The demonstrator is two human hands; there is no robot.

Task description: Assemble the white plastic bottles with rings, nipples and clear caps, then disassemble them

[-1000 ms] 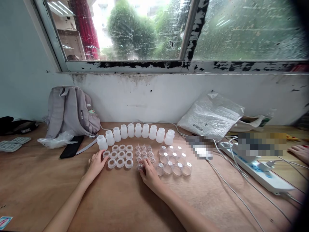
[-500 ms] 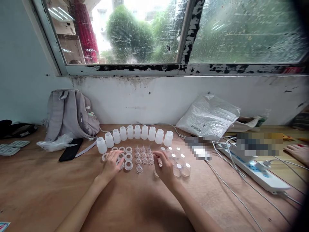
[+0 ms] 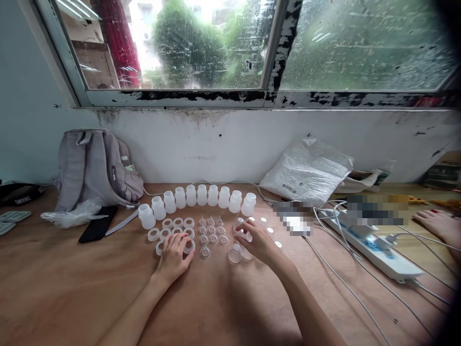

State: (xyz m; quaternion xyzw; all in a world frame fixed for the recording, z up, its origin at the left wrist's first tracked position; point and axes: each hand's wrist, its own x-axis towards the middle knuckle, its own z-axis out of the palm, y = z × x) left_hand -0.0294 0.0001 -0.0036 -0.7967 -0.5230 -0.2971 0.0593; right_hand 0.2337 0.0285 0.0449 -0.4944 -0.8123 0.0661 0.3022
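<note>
My left hand rests low over the front of a group of translucent rings, its fingers spread; the thumb lies against the near edge of one ring. My right hand is among several clear caps, with thumb and fingers curved around one of them, partly hidden by the hand. Between the two hands stand rows of clear teat-like pieces. Behind everything, frosted wide-neck bottles stand upright in an arc.
At the back left are a grey backpack, a plastic bag and a black phone-like slab. A silvery plastic bag leans on the wall. Cables run to a white power strip. Another person's hand rests at far right.
My right hand has shifted right and slightly up over the caps. My left hand has come nearer and right, uncovering more of the back rings. The view has tilted slightly.
</note>
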